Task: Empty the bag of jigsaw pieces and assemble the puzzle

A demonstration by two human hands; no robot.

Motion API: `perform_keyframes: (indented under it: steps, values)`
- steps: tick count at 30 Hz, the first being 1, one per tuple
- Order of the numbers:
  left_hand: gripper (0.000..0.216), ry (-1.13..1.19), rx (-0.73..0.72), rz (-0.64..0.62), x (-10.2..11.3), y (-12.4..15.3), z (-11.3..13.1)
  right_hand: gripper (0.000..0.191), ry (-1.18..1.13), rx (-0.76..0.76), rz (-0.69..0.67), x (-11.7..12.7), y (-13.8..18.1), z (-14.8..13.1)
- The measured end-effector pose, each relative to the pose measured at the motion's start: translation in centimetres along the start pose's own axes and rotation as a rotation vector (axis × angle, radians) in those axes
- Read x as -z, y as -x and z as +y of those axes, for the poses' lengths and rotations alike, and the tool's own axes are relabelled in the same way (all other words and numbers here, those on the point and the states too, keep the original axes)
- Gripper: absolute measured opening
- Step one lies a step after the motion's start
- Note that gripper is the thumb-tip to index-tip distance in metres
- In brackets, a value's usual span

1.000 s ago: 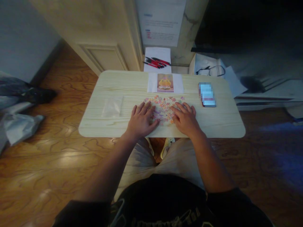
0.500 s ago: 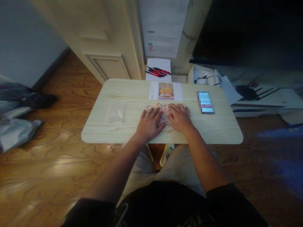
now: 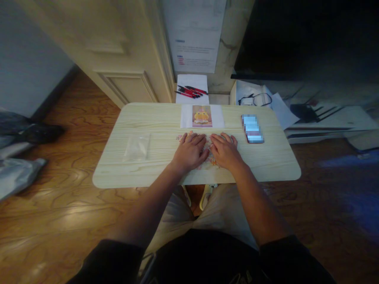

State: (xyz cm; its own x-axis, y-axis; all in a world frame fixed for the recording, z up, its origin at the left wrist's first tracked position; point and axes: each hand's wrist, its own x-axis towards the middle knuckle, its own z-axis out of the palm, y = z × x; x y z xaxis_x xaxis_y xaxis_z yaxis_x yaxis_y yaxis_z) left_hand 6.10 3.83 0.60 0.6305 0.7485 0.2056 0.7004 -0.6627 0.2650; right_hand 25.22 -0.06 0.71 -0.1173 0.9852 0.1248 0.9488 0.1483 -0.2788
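Note:
Small pink and orange pieces (image 3: 212,161) lie spread on the pale wooden table (image 3: 160,118), too small for me to tell their kind. My left hand (image 3: 191,152) rests flat over part of them, fingers stretched out. Beside it, my right hand (image 3: 224,150) also lies palm down with its fingers extended, covering more of the pieces. A narrow gap separates the two hands, and pieces show through it. Just beyond the fingertips is a white sheet (image 3: 217,116) bearing a picture (image 3: 202,116) of a yellow cartoon figure. What lies under the palms is hidden.
A clear plastic bag (image 3: 137,147) lies on the table's left side, a phone (image 3: 252,128) on its right. Behind the table, several red and black pens (image 3: 192,92) sit on white paper. Eyeglasses (image 3: 262,99) rest in a white box at the back right.
Both hands have shifted slightly over the pieces and sit closer together. The pieces between them show in a different spread, with some now nearer the front edge. The camera view has moved a little.

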Motion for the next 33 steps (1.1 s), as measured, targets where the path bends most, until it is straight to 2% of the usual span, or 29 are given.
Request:
perform_keyframes:
  steps: [5, 8, 11, 14, 19, 22, 27, 30, 33]
  values:
    - [0.049, 0.011, 0.021, -0.001, 0.7, 0.2, -0.1, 0.043, -0.026, -0.013, 0.034, 0.1, -0.3, 0.2]
    - [0.053, 0.028, 0.064, 0.024, 1.3, 0.8, -1.0, 0.044, -0.030, -0.017, 0.061, 0.4, 0.3, 0.0]
    - [0.059, 0.009, 0.139, 0.040, 1.8, 2.4, -2.9, 0.054, -0.011, -0.032, 0.061, 0.5, 1.9, -0.4]
    - [0.067, -0.043, 0.192, -0.021, 1.9, 4.3, -4.3, 0.068, 0.027, -0.060, 0.023, -0.1, 3.5, -0.7]
    - [0.064, -0.061, 0.219, -0.040, 1.6, 5.8, -3.7, 0.070, 0.062, -0.061, -0.012, -1.1, 3.5, -1.1]
    - [0.061, -0.027, 0.214, 0.009, 1.9, 6.1, -3.2, 0.067, 0.046, -0.036, 0.002, -0.4, 3.1, -1.3]
    - [0.044, 0.071, 0.203, 0.135, 2.8, 8.0, -3.8, 0.042, -0.013, 0.108, 0.024, 0.6, 4.3, -2.2]
    - [0.031, 0.075, 0.179, 0.118, 2.9, 9.4, -3.8, 0.040, -0.074, 0.187, 0.003, 0.2, 5.2, -2.7]
    - [0.028, 0.068, 0.173, 0.083, 2.6, 10.1, -3.3, 0.042, -0.110, 0.184, -0.001, -0.5, 5.6, -2.5]
